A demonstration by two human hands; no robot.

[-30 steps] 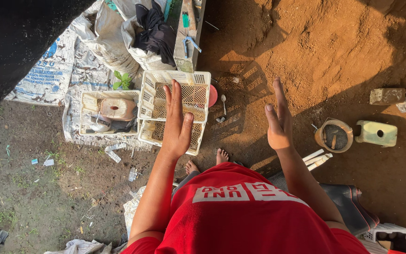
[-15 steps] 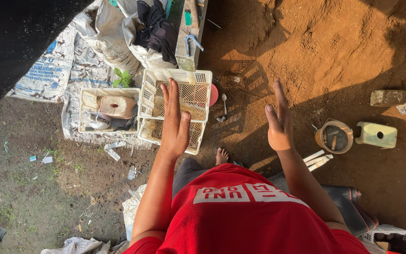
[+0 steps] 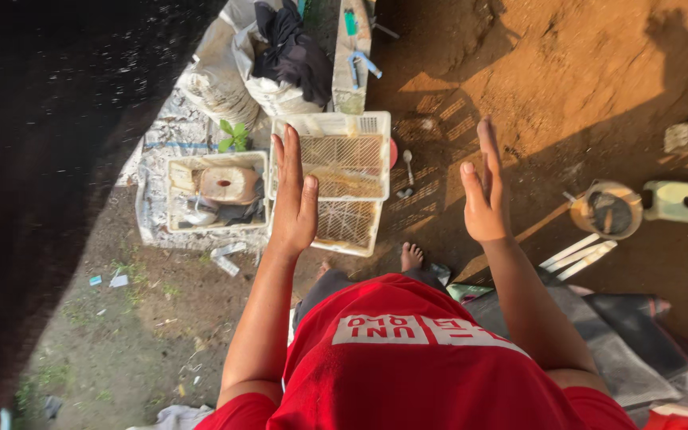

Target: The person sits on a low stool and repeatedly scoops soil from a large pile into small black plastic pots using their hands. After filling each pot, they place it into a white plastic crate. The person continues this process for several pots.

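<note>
My left hand (image 3: 293,199) is held flat and open in the air, fingers together, over the left edge of a white slatted plastic basket (image 3: 349,171) on the ground. My right hand (image 3: 483,191) is raised open too, palm turned inward, above bare orange soil to the right of the basket. Neither hand holds anything. I wear a red shirt, and one bare foot (image 3: 412,256) shows just below the basket.
A second white tray (image 3: 216,191) with a round tan object sits left of the basket on printed sheets. Sacks (image 3: 224,87) and dark cloth lie behind. A round tin (image 3: 605,209), a pale green container (image 3: 682,201) and white strips (image 3: 579,256) lie at right.
Both hands stay raised and open in about the same pose; the view has shifted only slightly.
</note>
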